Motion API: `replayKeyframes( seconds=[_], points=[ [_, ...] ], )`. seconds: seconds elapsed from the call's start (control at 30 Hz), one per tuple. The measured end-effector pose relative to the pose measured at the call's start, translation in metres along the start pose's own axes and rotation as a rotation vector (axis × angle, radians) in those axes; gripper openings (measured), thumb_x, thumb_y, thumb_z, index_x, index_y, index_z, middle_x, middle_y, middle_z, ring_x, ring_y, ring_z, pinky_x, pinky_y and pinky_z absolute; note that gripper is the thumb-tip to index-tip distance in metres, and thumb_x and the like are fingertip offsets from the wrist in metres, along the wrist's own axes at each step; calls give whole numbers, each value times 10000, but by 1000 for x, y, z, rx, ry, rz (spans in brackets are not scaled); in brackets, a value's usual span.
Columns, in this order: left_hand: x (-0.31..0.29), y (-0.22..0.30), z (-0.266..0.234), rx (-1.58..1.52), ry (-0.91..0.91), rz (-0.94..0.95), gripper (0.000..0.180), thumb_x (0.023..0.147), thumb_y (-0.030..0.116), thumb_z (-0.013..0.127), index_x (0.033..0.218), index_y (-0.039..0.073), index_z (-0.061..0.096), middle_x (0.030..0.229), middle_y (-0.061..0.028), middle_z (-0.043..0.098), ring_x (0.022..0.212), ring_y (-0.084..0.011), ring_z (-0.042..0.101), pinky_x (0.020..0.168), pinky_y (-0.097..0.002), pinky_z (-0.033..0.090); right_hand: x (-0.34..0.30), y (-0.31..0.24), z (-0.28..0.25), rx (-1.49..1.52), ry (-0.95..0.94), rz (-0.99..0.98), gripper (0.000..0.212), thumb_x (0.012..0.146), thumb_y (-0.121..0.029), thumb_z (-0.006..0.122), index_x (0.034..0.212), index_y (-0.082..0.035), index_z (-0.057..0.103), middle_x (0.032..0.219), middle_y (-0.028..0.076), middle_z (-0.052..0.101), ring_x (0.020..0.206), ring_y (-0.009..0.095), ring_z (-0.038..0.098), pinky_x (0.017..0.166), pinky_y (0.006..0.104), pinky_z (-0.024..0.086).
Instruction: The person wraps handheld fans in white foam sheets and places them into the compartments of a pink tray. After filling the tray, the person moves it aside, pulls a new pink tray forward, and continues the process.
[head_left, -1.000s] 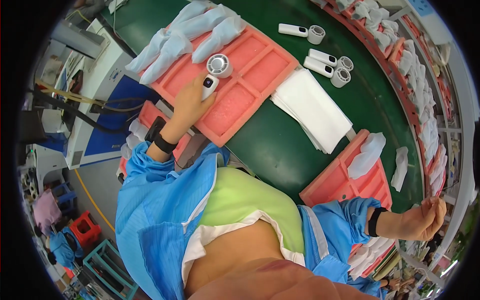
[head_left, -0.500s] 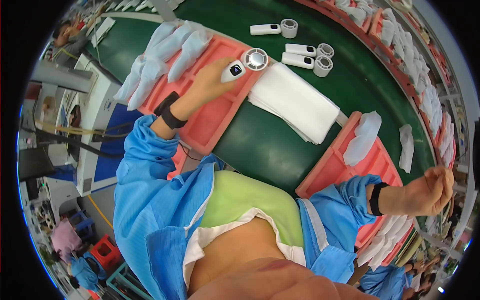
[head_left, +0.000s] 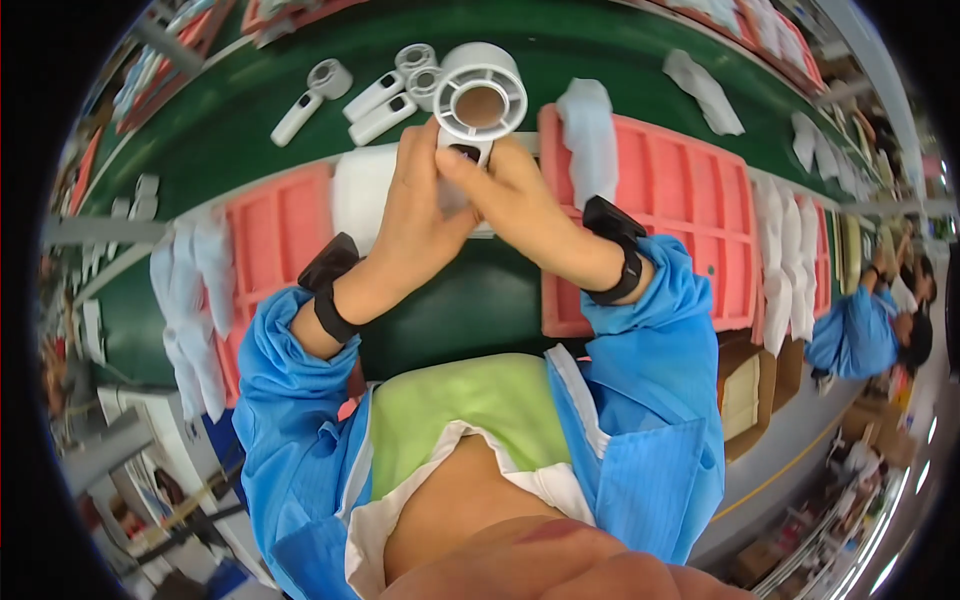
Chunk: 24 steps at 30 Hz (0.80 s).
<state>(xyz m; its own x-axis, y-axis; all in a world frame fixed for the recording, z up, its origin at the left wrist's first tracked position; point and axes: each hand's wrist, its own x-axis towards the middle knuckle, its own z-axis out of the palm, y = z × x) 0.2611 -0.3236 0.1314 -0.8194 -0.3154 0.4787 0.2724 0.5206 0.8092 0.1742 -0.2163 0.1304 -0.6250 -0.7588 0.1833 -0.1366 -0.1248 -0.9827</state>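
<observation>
A white handheld fan (head_left: 482, 62) is held up in front of me over the bench, its round ring head on top and a small dark display on the handle. My left hand (head_left: 415, 205) wraps the handle from the left. From the other side my right hand (head_left: 525, 200) grips the same handle, its thumb lying across the front by the display. Part of the handle is hidden behind my fingers. Beneath my left hand lies a stack of white sheets (head_left: 360, 190).
Several white fans (head_left: 385, 118) lie on the green belt (head_left: 600, 62) beyond my left hand. Pink compartment trays stand at left (head_left: 280, 225) and right (head_left: 670, 200). Pale wrapped pieces (head_left: 190, 290) cover the left tray's outer side; another (head_left: 590, 140) lies on the right tray. A co-worker (head_left: 860, 330) is at far right.
My left hand has brought the fan from over the left tray to the middle. My right hand has come in from the far right and now grips it too. The view has turned.
</observation>
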Motion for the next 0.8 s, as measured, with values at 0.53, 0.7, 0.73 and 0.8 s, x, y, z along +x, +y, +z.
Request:
replayKeyframes(
  seconds=[0.53, 0.7, 0.73, 0.8],
  points=[
    [1, -93, 20, 385, -494, -45, 204, 794, 192, 711, 906, 55, 610, 922, -115, 564, 752, -310, 614, 647, -400, 485, -67, 44, -312, -879, -22, 668, 350, 746, -119, 737, 1070, -25, 647, 886, 53, 644, 812, 152, 580, 776, 290, 465],
    [0, -95, 27, 468, -553, -80, 220, 775, 226, 727, 863, 74, 593, 884, -101, 559, 733, -314, 612, 640, -411, 487, -65, 53, -313, -685, 77, 565, 383, 721, -117, 753, 1073, -13, 640, 911, 60, 660, 843, 171, 603, 802, 290, 467],
    [-1, -96, 29, 470, -552, -85, 220, 775, 226, 727, 863, 74, 593, 884, -101, 559, 733, -314, 612, 640, -411, 487, -65, 54, -311, -683, 72, 565, 383, 721, -117, 753, 1073, -13, 640, 911, 60, 660, 843, 171, 603, 802, 290, 467],
    [0, -97, 34, 434, -497, -42, 235, 765, 237, 733, 858, 76, 590, 865, -97, 559, 738, -310, 611, 638, -411, 488, -62, 54, -306, -916, 26, 490, 375, 717, -115, 751, 1061, -15, 638, 940, 78, 669, 853, 184, 615, 800, 299, 474]
  ],
)
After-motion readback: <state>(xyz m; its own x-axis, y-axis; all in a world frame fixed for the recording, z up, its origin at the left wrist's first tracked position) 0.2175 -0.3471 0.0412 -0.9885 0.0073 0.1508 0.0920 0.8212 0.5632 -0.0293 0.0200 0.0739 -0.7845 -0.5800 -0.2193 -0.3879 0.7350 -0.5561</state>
